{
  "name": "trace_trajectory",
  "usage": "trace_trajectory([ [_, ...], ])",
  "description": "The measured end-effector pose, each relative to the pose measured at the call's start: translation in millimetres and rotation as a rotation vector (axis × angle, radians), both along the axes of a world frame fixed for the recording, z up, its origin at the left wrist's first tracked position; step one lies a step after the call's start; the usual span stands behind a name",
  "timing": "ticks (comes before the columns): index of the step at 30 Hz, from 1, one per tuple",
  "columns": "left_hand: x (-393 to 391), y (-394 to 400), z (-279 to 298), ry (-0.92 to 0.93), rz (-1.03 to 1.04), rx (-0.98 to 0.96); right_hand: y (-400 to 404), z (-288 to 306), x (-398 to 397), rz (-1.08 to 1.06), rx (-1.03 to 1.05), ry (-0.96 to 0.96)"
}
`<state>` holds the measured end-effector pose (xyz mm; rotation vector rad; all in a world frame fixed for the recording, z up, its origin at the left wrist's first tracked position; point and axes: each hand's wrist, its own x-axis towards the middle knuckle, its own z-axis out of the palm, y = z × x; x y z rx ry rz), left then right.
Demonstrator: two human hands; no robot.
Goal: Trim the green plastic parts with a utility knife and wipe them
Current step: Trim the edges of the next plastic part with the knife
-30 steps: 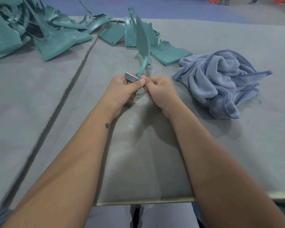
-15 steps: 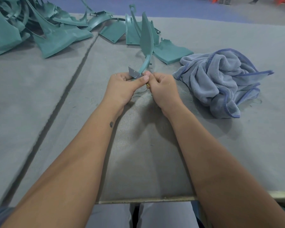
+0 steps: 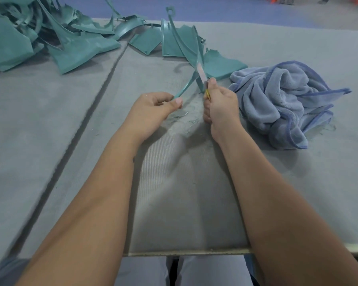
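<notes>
a workshop: a felt-covered workbench heaped with green plastic parts, plastic shavings and a rag.

Your green plastic part looks smooth with a dull satin sheen, like the heaped parts behind it. The knife blade is pale bare metal. The bench wears matt grey felt, ribbed near you, and the towel is soft blue looped cloth.

Knife against held green part
</notes>
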<state>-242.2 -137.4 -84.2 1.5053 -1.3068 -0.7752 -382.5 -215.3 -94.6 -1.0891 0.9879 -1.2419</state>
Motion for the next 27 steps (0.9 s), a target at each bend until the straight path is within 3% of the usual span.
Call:
trace_trajectory([
  [3, 1.0, -2.6, 0.0, -0.394, 0.017, -0.043, 4.5, -1.6, 0.0, 0.145, -0.079, 0.031],
  [7, -0.3, -2.5, 2.9, -0.534, -0.04, -0.036, 7.7, -1.7, 2.9, 0.215, -0.192, 0.234],
  [9, -3.6, -3.4, 2.8, -0.462, -0.067, -0.018, 8.6, -0.5, 3.6, 0.215, -0.215, 0.305],
  [13, -13.7, -9.8, 8.2, 0.016, -0.038, 0.037, 11.1, 3.1, 1.5, 0.238, -0.18, 0.264],
  [15, -15.3, -12.7, 11.2, 0.166, -0.028, 0.079, 12.6, 4.6, 0.1, 0.267, -0.165, 0.231],
  [21, -14.0, -19.5, 2.8, 0.135, -0.002, 0.079, 14.4, 3.6, 1.2, 0.145, -0.248, 0.364],
  [27, -28.7, -21.3, -4.1, -0.186, 0.278, -0.082, 9.0, 1.8, -0.7, 0.039, -0.149, 0.249],
])
